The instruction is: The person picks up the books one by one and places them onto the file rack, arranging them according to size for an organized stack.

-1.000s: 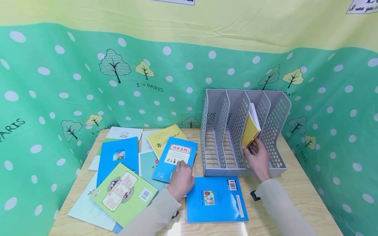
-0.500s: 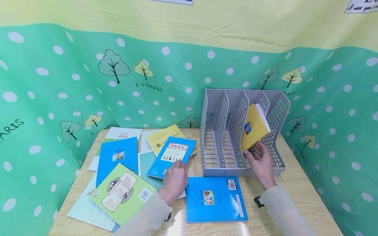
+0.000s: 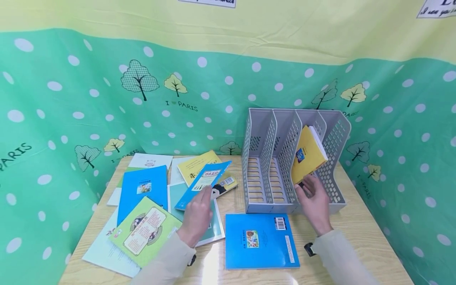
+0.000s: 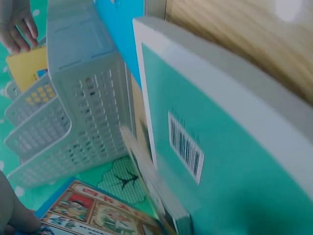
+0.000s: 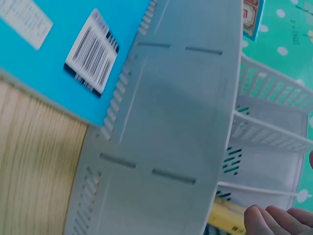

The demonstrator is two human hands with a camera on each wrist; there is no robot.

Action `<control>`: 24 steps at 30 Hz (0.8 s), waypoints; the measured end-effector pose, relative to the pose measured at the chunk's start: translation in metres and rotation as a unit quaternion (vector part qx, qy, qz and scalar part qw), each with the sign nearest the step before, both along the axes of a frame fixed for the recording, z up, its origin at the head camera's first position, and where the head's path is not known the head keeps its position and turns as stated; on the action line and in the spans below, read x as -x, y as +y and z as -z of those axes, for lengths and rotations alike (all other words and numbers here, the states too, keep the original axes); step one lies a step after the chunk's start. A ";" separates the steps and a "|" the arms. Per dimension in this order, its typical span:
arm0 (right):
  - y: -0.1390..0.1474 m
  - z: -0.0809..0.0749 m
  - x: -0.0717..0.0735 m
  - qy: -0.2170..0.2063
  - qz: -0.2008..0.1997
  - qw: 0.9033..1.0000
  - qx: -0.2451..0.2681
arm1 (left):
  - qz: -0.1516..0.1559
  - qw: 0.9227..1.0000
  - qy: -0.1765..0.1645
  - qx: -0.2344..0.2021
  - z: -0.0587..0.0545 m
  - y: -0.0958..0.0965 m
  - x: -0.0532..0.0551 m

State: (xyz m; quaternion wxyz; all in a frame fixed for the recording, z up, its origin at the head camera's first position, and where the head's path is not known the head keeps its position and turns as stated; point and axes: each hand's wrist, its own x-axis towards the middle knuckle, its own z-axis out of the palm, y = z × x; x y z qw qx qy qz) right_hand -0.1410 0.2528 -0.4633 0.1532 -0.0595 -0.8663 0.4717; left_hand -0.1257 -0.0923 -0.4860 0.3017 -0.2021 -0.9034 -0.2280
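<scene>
My left hand pinches a blue paperback book by its near edge and tilts it over the pile. Its illustrated front cover faces the left wrist camera, with the thumb pressed on it. My right hand is at the lower end of a small yellow book, fingers loosely bent and right at its edge. That yellow book leans to the right in the third compartment from the left of a grey file rack. In the right wrist view, fingertips show beside the yellow book's spine.
In front of the rack lies a blue book. Left of it are a teal book, a panda-covered book and a yellow book. A green book and another blue book overlap paler ones. A patterned curtain hangs behind.
My left hand has drawn the blue book leftward and tipped it up, uncovering the panda-covered book. The yellow book has swung over to lean right, and my right hand has shifted slightly right.
</scene>
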 end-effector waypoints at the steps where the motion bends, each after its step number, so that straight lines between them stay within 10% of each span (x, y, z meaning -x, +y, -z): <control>1: -0.002 0.000 -0.001 0.005 -0.006 1.000 0.003 | 0.003 1.000 0.005 -0.005 -0.001 -0.002 0.000; 24: -0.033 -0.015 -0.008 0.014 -0.064 0.998 0.018 | 0.017 0.991 0.055 -0.118 -0.023 -0.019 -0.004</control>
